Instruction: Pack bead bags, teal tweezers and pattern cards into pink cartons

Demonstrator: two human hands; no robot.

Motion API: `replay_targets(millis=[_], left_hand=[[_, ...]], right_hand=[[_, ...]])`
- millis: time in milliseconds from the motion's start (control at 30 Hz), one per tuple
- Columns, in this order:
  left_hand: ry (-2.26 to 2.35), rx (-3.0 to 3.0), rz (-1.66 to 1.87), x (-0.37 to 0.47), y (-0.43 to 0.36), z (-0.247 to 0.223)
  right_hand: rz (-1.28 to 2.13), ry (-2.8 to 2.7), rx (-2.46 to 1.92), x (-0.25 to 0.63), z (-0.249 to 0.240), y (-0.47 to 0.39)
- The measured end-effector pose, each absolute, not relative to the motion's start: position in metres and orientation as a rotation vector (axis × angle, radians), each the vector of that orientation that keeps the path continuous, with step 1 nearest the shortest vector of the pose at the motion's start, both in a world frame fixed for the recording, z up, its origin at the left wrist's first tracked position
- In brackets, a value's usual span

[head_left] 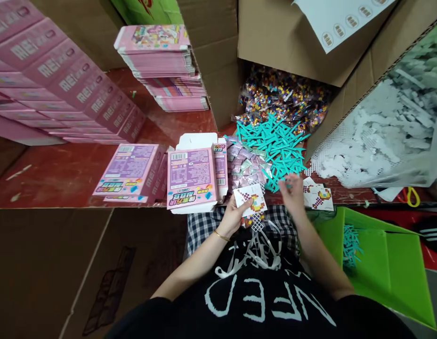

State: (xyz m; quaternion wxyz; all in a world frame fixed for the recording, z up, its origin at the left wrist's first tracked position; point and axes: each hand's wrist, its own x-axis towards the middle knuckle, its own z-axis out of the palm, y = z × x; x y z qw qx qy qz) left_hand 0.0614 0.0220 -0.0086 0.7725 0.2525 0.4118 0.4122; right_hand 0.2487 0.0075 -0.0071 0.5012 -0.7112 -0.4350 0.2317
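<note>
My left hand [232,214] is closed on a white card [249,198] printed with a colourful pixel pattern. Under the card, a piece of white plastic mesh [257,222] and a clear bag of coloured beads [246,221] show, held with it. My right hand [292,193] is raised at the front edge of a heap of teal plastic tweezers [284,157], its fingers loosely bent and slightly apart, with nothing visible in them. Beside it lie more pattern cards [319,197]. Left of the tweezers is a pile of small lilac sachets [245,160].
An open pink box [192,176] and closed boxes [128,169] lie on the red table [63,176]. Stacked boxes [80,84] and flattened cartons [158,61] stand behind. Bead bags [282,94] fill a carton; white mesh pieces [377,127] and a green bin [384,263] are at right.
</note>
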Motion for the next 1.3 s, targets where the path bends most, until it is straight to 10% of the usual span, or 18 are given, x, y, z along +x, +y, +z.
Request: replay_targets(millis=[333,600,867,1300], left_hand=[[0.754,0.343,0.513,0.044,0.035,-0.004],[0.754,0.339,0.594,0.055,0.050,-0.006],[0.967,0.641,1.020,0.078,0.047,-0.011],[0.789,1.133,0.849,0.041,0.021,0.012]], right_hand=[[0.079,-2.693,-1.886,0.314,0.010,0.170],[0.158,-1.881,-1.791,0.351,0.050,0.161],[1.352,-1.063,-1.564,0.231,0.037,0.024],[0.886,-1.074,-1.551,0.230,0.060,-0.003]])
